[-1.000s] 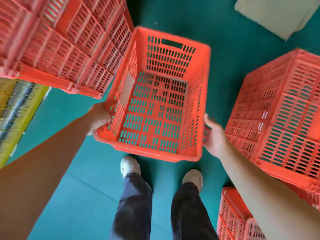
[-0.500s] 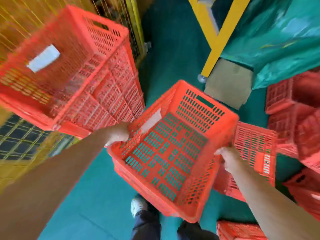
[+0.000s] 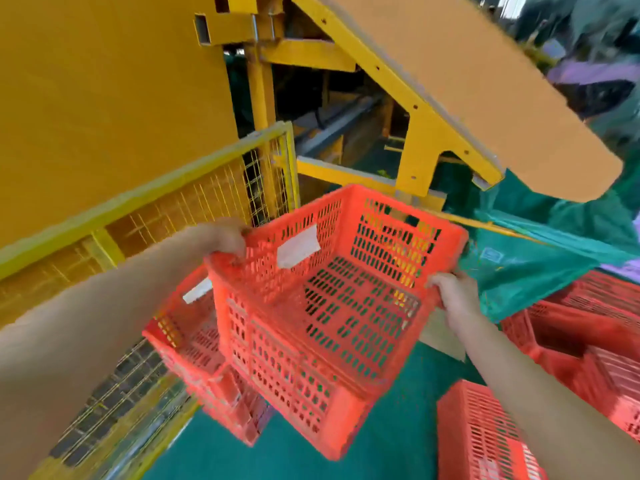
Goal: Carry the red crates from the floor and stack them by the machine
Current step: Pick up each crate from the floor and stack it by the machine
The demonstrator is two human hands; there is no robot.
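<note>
Reaching forward with both arms outstretched, the person holds a crate in the air, tilted with its near end low. The left hand curls over the left rim, fingers closed on it; the right hand clamps the right rim. The crate hangs above a stack beside the yellow machine and its mesh fence. More crates sit on the green floor at right.

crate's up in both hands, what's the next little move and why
Probably swing the crate a little left and lower it into the stack by the yellow fence. Both the left hand and right hand grip its rim, it hangs tilted, and the stack's top crate sits open just below and to the left.
</note>
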